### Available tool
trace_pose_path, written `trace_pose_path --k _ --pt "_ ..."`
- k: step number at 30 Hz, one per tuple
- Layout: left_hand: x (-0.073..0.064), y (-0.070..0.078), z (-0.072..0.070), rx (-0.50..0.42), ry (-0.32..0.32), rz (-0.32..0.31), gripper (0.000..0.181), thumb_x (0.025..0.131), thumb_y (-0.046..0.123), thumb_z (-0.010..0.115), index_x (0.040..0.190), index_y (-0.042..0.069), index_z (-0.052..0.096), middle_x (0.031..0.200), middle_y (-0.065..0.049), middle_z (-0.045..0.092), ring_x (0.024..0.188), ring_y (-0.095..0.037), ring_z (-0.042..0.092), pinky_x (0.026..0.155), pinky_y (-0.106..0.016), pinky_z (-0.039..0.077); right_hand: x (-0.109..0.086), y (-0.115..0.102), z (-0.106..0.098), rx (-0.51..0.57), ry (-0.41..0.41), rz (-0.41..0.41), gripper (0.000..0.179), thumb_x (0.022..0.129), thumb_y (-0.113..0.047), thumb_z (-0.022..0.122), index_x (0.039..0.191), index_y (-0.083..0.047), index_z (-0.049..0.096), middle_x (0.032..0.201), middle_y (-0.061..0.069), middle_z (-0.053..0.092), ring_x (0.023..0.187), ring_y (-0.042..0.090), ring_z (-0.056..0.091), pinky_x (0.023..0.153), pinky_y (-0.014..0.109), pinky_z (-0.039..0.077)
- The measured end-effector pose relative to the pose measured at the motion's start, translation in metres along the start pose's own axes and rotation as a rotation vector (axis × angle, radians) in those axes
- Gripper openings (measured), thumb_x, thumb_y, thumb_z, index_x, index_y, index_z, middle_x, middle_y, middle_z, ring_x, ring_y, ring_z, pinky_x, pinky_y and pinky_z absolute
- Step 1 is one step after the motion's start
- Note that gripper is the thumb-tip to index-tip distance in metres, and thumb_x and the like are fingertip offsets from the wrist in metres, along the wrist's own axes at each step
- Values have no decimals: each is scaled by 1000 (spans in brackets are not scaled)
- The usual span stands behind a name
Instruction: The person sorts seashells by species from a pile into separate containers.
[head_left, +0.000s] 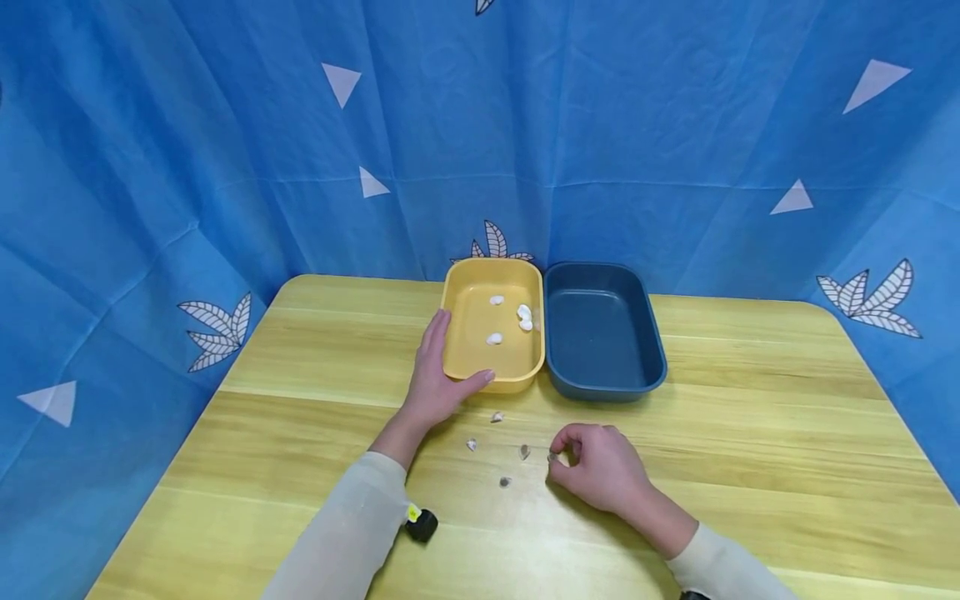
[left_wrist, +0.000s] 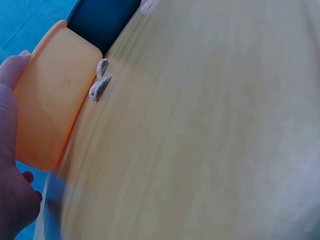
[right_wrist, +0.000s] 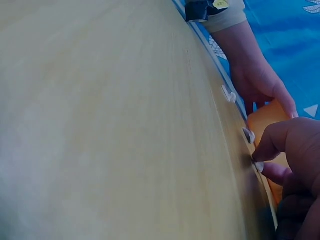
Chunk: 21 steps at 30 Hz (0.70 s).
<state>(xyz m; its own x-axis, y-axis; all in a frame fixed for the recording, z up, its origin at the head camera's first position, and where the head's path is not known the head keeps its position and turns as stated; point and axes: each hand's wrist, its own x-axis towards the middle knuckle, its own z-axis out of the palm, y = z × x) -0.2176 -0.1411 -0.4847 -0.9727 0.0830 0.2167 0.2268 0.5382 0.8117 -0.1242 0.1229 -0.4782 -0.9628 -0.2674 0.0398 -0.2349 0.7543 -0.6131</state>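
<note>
Pinch the small shell [head_left: 552, 457] softly, using just the tips of your right hand's [head_left: 600, 468] thumb and finger, which hold it now. Let your left hand [head_left: 437, 379], spread wide and gripping nothing, rest against the yellow tub [head_left: 468, 358] by the surface's [head_left: 750, 417] far edge, so it won't slide. Four loose shells [head_left: 524, 452] lie between your hands.
</note>
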Motion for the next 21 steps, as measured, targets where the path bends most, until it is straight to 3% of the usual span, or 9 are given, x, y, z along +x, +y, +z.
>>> trace_pose_path --k 9,16,21 --pt "-3 1 0 -11 7 -18 115 77 50 83 162 22 12 165 10 6 149 -20 11 117 -49 17 -2 4 1 -2 19 -75 12 71 -19 76 76 -26 68 51 -16 43 47 2 41 45 26 36" --pt "-2 3 2 -16 0 -19 113 78 49 83 161 31 10 165 11 6 149 -20 10 117 -49 16 -3 5 -3 -54 19 -32 14 76 -30 81 78 -26 68 52 -15 43 49 4 41 50 27 39" --pt "-2 3 1 -15 0 4 112 78 49 82 162 29 10 165 8 6 149 -21 10 117 -49 16 -3 6 -5 -82 22 -32 14 77 -30 80 74 -27 67 52 -16 43 50 5 42 50 29 39"
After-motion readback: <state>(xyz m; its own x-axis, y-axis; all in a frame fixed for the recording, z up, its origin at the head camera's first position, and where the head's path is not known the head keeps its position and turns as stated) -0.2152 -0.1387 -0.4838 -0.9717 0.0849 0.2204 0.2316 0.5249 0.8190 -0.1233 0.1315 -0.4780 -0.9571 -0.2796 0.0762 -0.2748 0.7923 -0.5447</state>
